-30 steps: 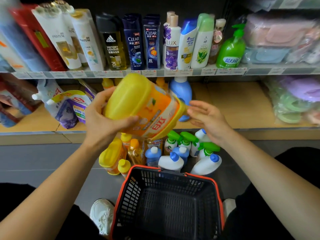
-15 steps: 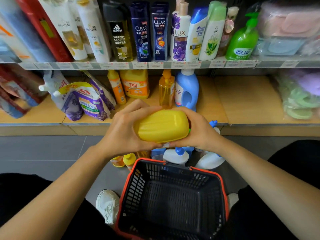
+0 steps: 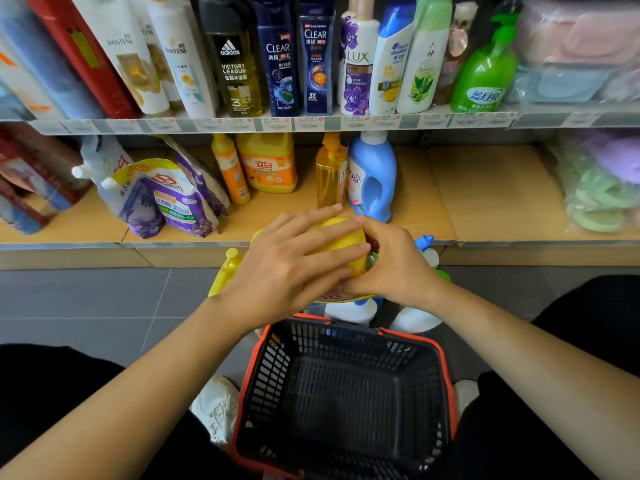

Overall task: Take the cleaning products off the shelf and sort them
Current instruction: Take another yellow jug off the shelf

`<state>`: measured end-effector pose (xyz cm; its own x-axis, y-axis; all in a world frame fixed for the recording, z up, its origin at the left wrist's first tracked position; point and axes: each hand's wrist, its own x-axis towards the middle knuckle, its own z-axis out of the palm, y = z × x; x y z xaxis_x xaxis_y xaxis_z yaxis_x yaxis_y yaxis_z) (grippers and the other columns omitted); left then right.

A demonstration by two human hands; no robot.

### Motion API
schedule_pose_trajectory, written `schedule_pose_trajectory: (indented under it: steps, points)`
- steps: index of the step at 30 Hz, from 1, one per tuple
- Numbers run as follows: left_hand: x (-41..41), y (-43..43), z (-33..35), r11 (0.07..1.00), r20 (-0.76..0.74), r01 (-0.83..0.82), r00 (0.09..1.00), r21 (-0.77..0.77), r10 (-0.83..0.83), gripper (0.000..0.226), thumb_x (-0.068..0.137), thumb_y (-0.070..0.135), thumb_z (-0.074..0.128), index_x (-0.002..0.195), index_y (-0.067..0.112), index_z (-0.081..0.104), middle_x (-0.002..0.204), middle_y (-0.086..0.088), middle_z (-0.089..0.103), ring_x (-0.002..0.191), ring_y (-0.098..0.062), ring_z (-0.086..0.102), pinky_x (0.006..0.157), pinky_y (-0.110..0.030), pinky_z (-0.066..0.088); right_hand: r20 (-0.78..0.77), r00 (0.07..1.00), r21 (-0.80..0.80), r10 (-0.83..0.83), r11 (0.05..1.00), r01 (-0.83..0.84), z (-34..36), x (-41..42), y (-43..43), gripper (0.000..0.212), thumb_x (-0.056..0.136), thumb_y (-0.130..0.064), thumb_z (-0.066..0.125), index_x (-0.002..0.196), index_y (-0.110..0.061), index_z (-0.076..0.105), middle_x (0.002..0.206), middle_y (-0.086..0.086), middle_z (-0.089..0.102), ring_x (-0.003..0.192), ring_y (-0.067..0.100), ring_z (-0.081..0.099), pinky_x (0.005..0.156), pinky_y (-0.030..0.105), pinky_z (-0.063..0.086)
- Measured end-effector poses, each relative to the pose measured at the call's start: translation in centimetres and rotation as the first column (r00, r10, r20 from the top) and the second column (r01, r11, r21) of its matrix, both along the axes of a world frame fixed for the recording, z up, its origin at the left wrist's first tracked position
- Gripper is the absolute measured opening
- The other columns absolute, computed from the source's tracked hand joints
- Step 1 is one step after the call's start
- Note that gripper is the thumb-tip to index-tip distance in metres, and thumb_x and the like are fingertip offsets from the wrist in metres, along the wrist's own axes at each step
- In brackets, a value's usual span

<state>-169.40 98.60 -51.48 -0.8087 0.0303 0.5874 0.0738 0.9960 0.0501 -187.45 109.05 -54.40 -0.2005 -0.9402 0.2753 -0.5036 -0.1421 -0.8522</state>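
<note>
Both hands, left hand and right hand, grip the yellow detergent jug between them, above the floor bottles.

The white bottles said PANTENE. The dark bottle said adidas VICTORY LEAGUE. Two blue bottles said CLEAR, one with 3X. The purple flower bottle said LUX.

arms: bare, sleeveless; trousers: black; shoes: white, laced
</note>
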Motion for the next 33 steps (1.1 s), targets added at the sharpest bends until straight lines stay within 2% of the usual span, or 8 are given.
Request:
schedule_pose_trajectory:
  steps: [3,8,17,20,24,26,31,33]
  points:
    - [0.2,-0.3,-0.3,1.000,-0.002,0.008,1.000,0.004,-0.008,0.028,0.098,0.028,0.068,0.124,0.017,0.073,0.143,-0.006,0.059,0.135,-0.031,0.053,0.091,-0.048,0.049,-0.016,1.000,0.033,0.000,0.999,0.001,-0.3,-0.2,0.0,0.072,0.056,-0.027,0.094,0.122,-0.025,0.063,0.101,-0.009,0.073,0.092,0.010,0.068,0.081,0.037,0.056]
    - [0.1,-0.7,0.1,0.992,0.051,-0.013,0.999,0.124,0.007,0.032,0.103,0.034,0.057,0.127,0.016,0.069,0.142,-0.002,0.059,0.128,-0.026,0.056,0.091,-0.049,0.047,-0.005,1.000,0.036,0.011,0.999,-0.011,-0.5,-0.5,-0.1,0.078,0.059,-0.022,0.097,0.129,-0.023,0.062,0.100,-0.020,0.070,0.091,-0.003,0.063,0.079,0.016,0.048]
    - [-0.3,-0.7,-0.3,0.886,0.037,-0.154,0.987,0.438,0.154,0.038,0.107,0.042,0.041,0.136,0.028,0.061,0.133,0.012,0.062,0.121,-0.013,0.059,0.091,-0.050,0.048,-0.036,0.999,0.059,-0.025,0.998,0.027,0.0,-1.0,-0.4,0.083,0.058,-0.024,0.098,0.132,-0.019,0.061,0.119,-0.010,0.069,0.113,0.003,0.063,0.096,0.029,0.052]
    - [-1.0,-0.5,-0.7,0.706,0.017,-0.282,0.934,0.650,0.357,0.042,0.097,0.055,0.050,0.128,0.032,0.066,0.119,0.012,0.068,0.111,-0.009,0.060,0.092,-0.049,0.049,-0.046,0.994,0.053,-0.102,0.993,0.105,0.2,-0.9,-0.4,0.086,0.056,-0.030,0.098,0.133,-0.019,0.060,0.120,-0.006,0.070,0.113,0.008,0.064,0.096,0.038,0.052]
    - [-2.6,0.1,-1.0,0.156,0.130,-0.254,0.825,0.954,0.551,0.067,0.074,0.066,0.068,0.131,0.032,0.061,0.127,0.008,0.060,0.122,-0.014,0.056,0.103,-0.045,0.050,-0.058,0.973,0.002,-0.225,0.974,0.225,0.1,-0.3,-0.4,0.085,0.056,-0.036,0.097,0.132,-0.026,0.060,0.118,-0.010,0.069,0.110,0.008,0.064,0.094,0.040,0.053]
    - [-3.3,0.4,-1.1,-0.025,0.149,-0.165,0.807,0.986,0.571,0.073,0.074,0.059,0.079,0.136,0.031,0.053,0.125,0.011,0.057,0.119,-0.012,0.058,0.093,-0.033,0.053,-0.054,0.961,-0.015,-0.270,0.963,0.270,0.0,-0.2,-0.3,0.085,0.056,-0.035,0.096,0.133,-0.028,0.059,0.115,-0.015,0.067,0.109,0.005,0.062,0.095,0.038,0.053]
    - [-3.5,-0.8,-1.7,-0.064,0.055,-0.020,0.804,0.998,0.592,0.031,0.097,0.034,0.065,0.126,0.026,0.062,0.110,0.016,0.069,0.091,0.006,0.067,0.065,-0.019,0.056,-0.006,0.946,-0.011,-0.325,0.946,0.325,0.2,-1.2,0.0,0.087,0.057,-0.032,0.097,0.134,-0.021,0.059,0.121,-0.006,0.069,0.113,0.011,0.063,0.098,0.039,0.053]
    - [-3.5,-1.3,-1.7,-0.036,0.036,-0.019,0.811,0.999,0.584,0.027,0.102,0.029,0.059,0.127,0.023,0.066,0.101,0.024,0.070,0.091,0.011,0.066,0.074,-0.022,0.059,0.011,0.943,0.001,-0.331,0.944,0.331,0.5,-1.5,0.0,0.089,0.058,-0.031,0.098,0.136,-0.018,0.059,0.123,-0.005,0.068,0.115,0.011,0.062,0.099,0.038,0.052]
